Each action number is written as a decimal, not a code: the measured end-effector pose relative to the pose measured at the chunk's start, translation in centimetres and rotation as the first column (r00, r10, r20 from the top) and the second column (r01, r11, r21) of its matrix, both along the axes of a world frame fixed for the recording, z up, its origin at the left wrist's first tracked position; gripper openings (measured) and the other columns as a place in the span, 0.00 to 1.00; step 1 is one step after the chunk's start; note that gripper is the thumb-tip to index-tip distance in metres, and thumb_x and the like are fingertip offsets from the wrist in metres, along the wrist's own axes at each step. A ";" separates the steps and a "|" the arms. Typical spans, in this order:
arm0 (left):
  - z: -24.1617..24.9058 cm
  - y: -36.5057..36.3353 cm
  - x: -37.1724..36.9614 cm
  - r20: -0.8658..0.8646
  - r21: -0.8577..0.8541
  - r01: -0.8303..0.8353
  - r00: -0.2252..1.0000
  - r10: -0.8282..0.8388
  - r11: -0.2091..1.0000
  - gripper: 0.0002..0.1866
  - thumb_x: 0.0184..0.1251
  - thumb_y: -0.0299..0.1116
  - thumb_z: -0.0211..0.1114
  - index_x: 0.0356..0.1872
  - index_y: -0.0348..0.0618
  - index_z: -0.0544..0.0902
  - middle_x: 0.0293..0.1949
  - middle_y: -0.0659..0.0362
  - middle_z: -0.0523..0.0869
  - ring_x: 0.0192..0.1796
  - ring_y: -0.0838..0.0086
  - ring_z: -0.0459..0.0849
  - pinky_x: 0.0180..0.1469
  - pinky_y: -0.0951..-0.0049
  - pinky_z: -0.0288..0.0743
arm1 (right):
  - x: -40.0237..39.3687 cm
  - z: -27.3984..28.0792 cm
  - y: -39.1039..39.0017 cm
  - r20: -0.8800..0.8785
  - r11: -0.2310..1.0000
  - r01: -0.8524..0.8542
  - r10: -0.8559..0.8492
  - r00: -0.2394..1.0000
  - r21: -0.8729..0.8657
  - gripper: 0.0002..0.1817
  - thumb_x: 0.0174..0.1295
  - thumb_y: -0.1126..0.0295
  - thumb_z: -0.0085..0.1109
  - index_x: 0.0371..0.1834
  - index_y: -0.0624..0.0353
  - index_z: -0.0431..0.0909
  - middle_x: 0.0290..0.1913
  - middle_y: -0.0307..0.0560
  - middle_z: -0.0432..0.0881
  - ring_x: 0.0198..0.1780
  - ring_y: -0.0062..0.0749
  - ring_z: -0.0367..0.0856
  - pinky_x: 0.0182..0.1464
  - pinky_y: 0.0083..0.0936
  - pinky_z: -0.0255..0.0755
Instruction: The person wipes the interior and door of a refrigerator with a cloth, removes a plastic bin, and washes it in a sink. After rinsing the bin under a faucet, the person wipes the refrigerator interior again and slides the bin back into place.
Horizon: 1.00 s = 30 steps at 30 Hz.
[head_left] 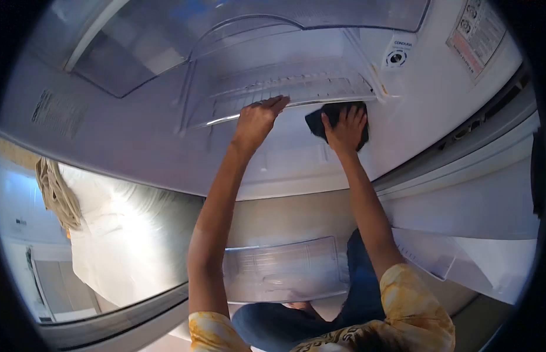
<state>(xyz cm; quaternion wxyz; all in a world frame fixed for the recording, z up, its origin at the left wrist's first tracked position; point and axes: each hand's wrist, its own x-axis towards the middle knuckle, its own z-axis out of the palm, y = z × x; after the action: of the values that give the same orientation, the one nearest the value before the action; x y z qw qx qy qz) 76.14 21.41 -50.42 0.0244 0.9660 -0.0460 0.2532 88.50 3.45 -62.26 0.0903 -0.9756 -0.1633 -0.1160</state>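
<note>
My left hand (258, 122) is closed over the front edge of a clear refrigerator shelf (221, 119), and some of its fingers are hidden behind the edge. Just below the right end of that shelf, my right hand (346, 132) presses a dark cloth (316, 121) against the white refrigerator interior (285, 154). Its fingers are spread over the cloth, with the thumb toward the left. Both arms reach forward into the refrigerator.
A clear drawer (285, 267) stands on the floor by my legs. The refrigerator door (461, 176) is at the right, with a white door bin (423, 252). Another clear panel (243, 41) is above. At left is a shiny white covered object (123, 229).
</note>
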 end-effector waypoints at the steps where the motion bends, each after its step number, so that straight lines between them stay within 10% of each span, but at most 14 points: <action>1: 0.0 0.0 0.0 0.009 -0.012 0.007 1.000 -0.007 1.000 0.21 0.52 0.21 0.56 0.49 0.48 0.78 0.47 0.58 0.83 0.41 0.64 0.84 0.41 0.68 0.80 | 1.4 -0.5 1.6 0.119 0.998 -0.002 -0.005 0.993 0.061 0.42 0.59 0.34 0.33 0.63 0.59 0.64 0.67 0.59 0.58 0.69 0.58 0.48 0.69 0.51 0.31; 3: -0.1 -0.3 0.0 0.026 -0.012 -0.027 0.999 0.027 1.000 0.20 0.52 0.21 0.57 0.49 0.50 0.79 0.46 0.59 0.83 0.40 0.65 0.84 0.41 0.68 0.80 | 3.5 -2.1 4.6 0.356 0.987 -0.041 -0.018 0.934 0.158 0.38 0.59 0.34 0.34 0.58 0.53 0.71 0.64 0.55 0.63 0.66 0.56 0.55 0.68 0.50 0.38; 5: -0.3 -0.3 0.1 0.048 -0.021 -0.053 0.997 0.054 0.998 0.20 0.52 0.22 0.57 0.48 0.51 0.80 0.46 0.59 0.83 0.39 0.65 0.84 0.40 0.68 0.79 | 2.4 2.0 7.9 -0.149 0.972 -0.128 0.159 0.976 0.197 0.40 0.58 0.35 0.38 0.63 0.56 0.64 0.66 0.53 0.61 0.68 0.47 0.51 0.68 0.50 0.37; 6: -0.5 -0.1 0.1 0.049 -0.027 -0.055 0.997 0.056 0.998 0.20 0.52 0.22 0.58 0.47 0.51 0.80 0.45 0.59 0.83 0.39 0.65 0.84 0.40 0.68 0.79 | 3.2 -1.9 11.0 -0.223 0.849 -0.212 0.354 0.908 0.484 0.38 0.57 0.36 0.41 0.60 0.57 0.65 0.63 0.49 0.65 0.64 0.44 0.57 0.64 0.48 0.44; 7: -0.7 0.0 0.1 0.046 -0.033 -0.051 0.998 0.052 0.998 0.19 0.52 0.22 0.58 0.47 0.52 0.81 0.45 0.59 0.84 0.39 0.65 0.84 0.40 0.68 0.79 | -0.3 6.1 10.5 -0.254 0.903 -0.376 0.422 0.870 0.209 0.38 0.55 0.37 0.43 0.58 0.57 0.66 0.61 0.49 0.67 0.63 0.45 0.60 0.62 0.47 0.48; 16: 1.3 1.0 0.9 -0.158 -0.244 0.052 0.983 -0.092 0.968 0.17 0.57 0.29 0.63 0.50 0.54 0.81 0.40 0.55 0.85 0.35 0.67 0.86 0.34 0.70 0.78 | -12.9 -0.3 18.7 0.502 0.436 -0.748 0.558 0.661 0.500 0.24 0.44 0.48 0.59 0.39 0.54 0.80 0.42 0.48 0.79 0.51 0.44 0.72 0.59 0.42 0.59; 19: 1.2 2.4 1.5 -0.185 -0.250 0.050 0.978 -0.098 0.967 0.19 0.55 0.31 0.65 0.50 0.56 0.81 0.37 0.52 0.85 0.32 0.67 0.85 0.32 0.71 0.76 | -9.4 2.3 9.3 -0.079 0.673 -0.610 0.696 0.714 0.417 0.22 0.41 0.53 0.61 0.37 0.56 0.81 0.45 0.52 0.78 0.55 0.47 0.70 0.56 0.40 0.64; 21: 0.7 2.6 1.7 -0.169 -0.256 0.079 0.978 -0.125 0.963 0.19 0.55 0.32 0.65 0.50 0.58 0.81 0.37 0.52 0.85 0.30 0.66 0.85 0.32 0.71 0.76 | -3.8 1.6 3.9 -0.159 0.832 -0.417 0.497 0.853 0.367 0.22 0.39 0.50 0.61 0.30 0.56 0.82 0.42 0.51 0.79 0.51 0.48 0.72 0.53 0.42 0.66; 23: 0.6 2.7 1.8 -0.120 -0.208 0.123 0.981 -0.151 0.970 0.17 0.56 0.34 0.64 0.49 0.58 0.82 0.37 0.51 0.85 0.29 0.65 0.85 0.32 0.69 0.75 | 1.7 -1.8 2.3 0.363 0.942 -0.199 0.092 0.927 0.269 0.25 0.48 0.46 0.55 0.41 0.52 0.79 0.46 0.46 0.78 0.52 0.41 0.72 0.53 0.51 0.61; 25: 0.2 2.0 1.6 -0.155 -0.153 0.059 0.984 -0.083 0.987 0.15 0.58 0.35 0.63 0.49 0.55 0.82 0.40 0.51 0.84 0.35 0.67 0.85 0.38 0.69 0.76 | 4.1 -1.3 5.1 0.180 0.955 -0.051 -0.002 0.984 0.291 0.41 0.60 0.38 0.38 0.65 0.62 0.60 0.67 0.67 0.55 0.68 0.65 0.48 0.67 0.57 0.35; 27: 0.1 0.1 0.3 -0.128 -0.074 -0.145 0.983 0.134 0.987 0.14 0.60 0.37 0.60 0.47 0.52 0.83 0.38 0.49 0.84 0.37 0.62 0.85 0.41 0.67 0.76 | 3.4 3.2 8.7 0.191 0.760 -0.398 0.351 0.917 0.513 0.15 0.38 0.49 0.50 0.04 0.41 0.65 0.08 0.41 0.67 0.11 0.34 0.64 0.17 0.35 0.67; 28: -0.8 0.0 0.2 -0.100 0.013 -0.240 0.966 0.240 0.971 0.13 0.59 0.35 0.60 0.45 0.52 0.84 0.33 0.49 0.84 0.35 0.59 0.84 0.38 0.63 0.76 | 3.7 -0.9 12.5 0.410 0.889 -0.299 0.143 0.901 0.347 0.26 0.52 0.44 0.50 0.47 0.48 0.77 0.48 0.46 0.77 0.53 0.44 0.71 0.56 0.54 0.57; 30: -1.6 -1.3 -0.3 0.232 -0.052 -0.213 0.948 0.220 0.976 0.10 0.56 0.32 0.59 0.39 0.51 0.85 0.30 0.49 0.84 0.34 0.58 0.84 0.37 0.60 0.77 | -0.2 -0.1 19.0 0.269 0.787 -0.489 0.412 0.871 0.377 0.26 0.55 0.42 0.46 0.48 0.46 0.77 0.49 0.50 0.76 0.54 0.48 0.70 0.60 0.51 0.54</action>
<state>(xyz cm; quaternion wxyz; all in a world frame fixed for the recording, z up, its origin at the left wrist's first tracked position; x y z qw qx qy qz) 75.82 20.12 -52.04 0.0037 0.9278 0.0610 0.3679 88.32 22.48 -62.33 0.3155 -0.8490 -0.3691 -0.2083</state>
